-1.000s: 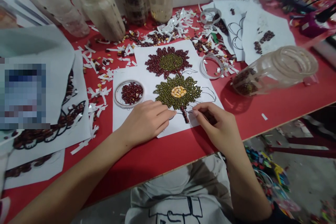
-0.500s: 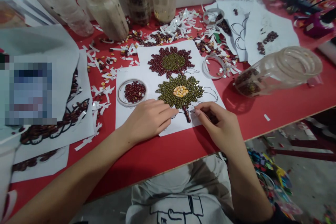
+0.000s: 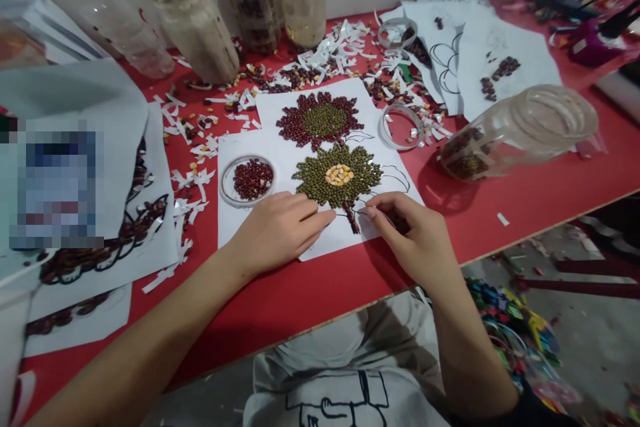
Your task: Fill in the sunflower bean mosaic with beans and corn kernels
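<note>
A white paper (image 3: 235, 227) bears two flowers made of beans. The upper flower (image 3: 295, 123) has dark red petals and a green centre; the lower flower (image 3: 313, 180) has green petals and a yellow corn-kernel centre (image 3: 339, 175). Beneath it runs a short stem of red beans (image 3: 352, 217). My left hand (image 3: 280, 227) rests on the paper, fingers stretched toward the stem's left side. On the stem's right, my right hand (image 3: 423, 233) has thumb and forefinger pinched at the paper; whatever they hold is too small to make out. A round lid of red beans (image 3: 253, 179) lies above my left hand.
A glass jar (image 3: 530, 127) with beans lies tilted at right. Several jars (image 3: 195, 27) stand at the back, near paper shreds (image 3: 340, 47) and loose beans. A clear ring (image 3: 401, 127) sits beside the paper. Bean-covered sheets (image 3: 100, 213) lie left; the red table's front edge (image 3: 320, 323) is close.
The camera view has shifted slightly, so the whole scene sits a little farther left. Both hands keep nearly the same pose beside the stem, and no bean has visibly moved.
</note>
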Tool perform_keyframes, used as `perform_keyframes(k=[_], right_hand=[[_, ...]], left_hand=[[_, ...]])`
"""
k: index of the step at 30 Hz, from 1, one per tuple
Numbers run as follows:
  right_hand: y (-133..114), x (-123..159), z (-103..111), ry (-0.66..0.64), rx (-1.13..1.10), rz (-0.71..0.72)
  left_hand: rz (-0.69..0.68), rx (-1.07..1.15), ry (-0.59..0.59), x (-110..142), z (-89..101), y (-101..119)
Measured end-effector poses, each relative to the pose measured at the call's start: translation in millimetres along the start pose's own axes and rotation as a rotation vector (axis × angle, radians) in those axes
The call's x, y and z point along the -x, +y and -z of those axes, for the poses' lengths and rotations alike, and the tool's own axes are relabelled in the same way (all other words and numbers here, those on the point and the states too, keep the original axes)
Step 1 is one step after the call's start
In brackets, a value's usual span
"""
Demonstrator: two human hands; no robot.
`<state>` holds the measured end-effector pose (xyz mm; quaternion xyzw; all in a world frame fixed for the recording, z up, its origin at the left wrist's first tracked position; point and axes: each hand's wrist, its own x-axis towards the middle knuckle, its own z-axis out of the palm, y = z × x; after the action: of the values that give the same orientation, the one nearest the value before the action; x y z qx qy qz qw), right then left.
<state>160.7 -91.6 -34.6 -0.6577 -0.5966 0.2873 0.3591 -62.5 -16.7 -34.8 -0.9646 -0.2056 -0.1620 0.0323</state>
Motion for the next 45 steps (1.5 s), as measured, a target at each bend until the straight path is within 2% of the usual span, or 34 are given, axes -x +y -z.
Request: perform_keyframes(k=[4, 17, 28, 31, 41, 45], right_hand=[[-0.2, -0.5, 0.3, 0.000, -0.015, 0.002], [1.5, 0.7, -0.8, -0.002, -0.039, -0.009], [1.3, -1.1, -0.1, 0.009, -0.028, -0.002], [1.1, -1.0, -0.2, 0.006, -0.031, 0.001], [0.7, -0.8, 0.1, 0.004, -0.031, 0.020], [0.2, -1.5, 0.6, 0.005, -0.033, 0.026]], left_hand=[[-0.042, -0.078, -0.016, -2.1, 2.4, -0.5], [-0.061, -0.060, 0.025, -0.7, 1.4, -0.5], [-0.029, -0.090, 0.006, -5.3, 4.0, 2.3], [-0.004, -0.129, -0.059, -11.7, 8.4, 6.5], [0.240, -0.162, -0.457, -49.0, 34.2, 25.8], [0.319, -0.183, -0.574, -63.3, 43.3, 33.4]])
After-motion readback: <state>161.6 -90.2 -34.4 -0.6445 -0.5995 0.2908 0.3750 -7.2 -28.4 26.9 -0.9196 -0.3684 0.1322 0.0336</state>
